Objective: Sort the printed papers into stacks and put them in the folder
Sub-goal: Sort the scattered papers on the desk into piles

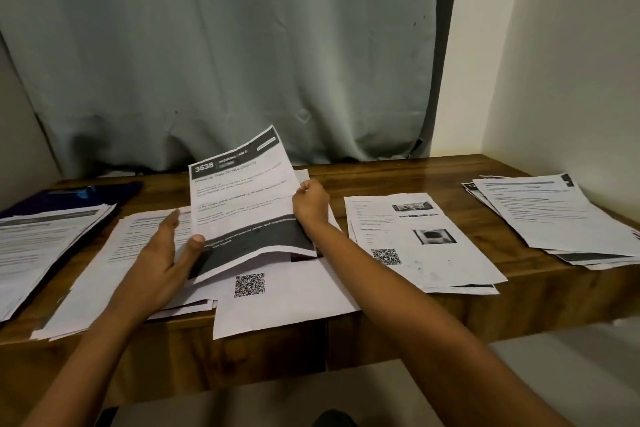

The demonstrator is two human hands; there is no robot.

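**A:** What is the right hand doing?

**B:** Its fingers are curled round the right edge of a printed sheet. The sheet is held up off the table and tilted, with "3638" in its dark header and a dark band across the bottom.

**A:** And the left hand?

**B:** Its fingers are straight, pointing away from the person. The thumb tip lies on the sheet's lower left edge. I cannot tell whether any finger reaches behind the paper.

**A:** What lies beneath the hands?

**B:** Under the left hand is the middle pile, which hangs a little over the table's near edge. Between the two forearms, below the sheet, the QR page lies flat and also overhangs that edge.

**A:** What is to the right of the right hand?

**B:** Just beside the wrist is the photo pile. Its top page carries two small photos and a QR code. Further right, well apart and close to the wall, lies the far pile, loosely fanned.

**A:** Where is the folder?

**B:** The dark blue folder is well to the left of the left hand, at the back of the table. The left pile rests on its near part.

**A:** And beyond both hands?

**B:** A grey-green curtain hangs behind the table.
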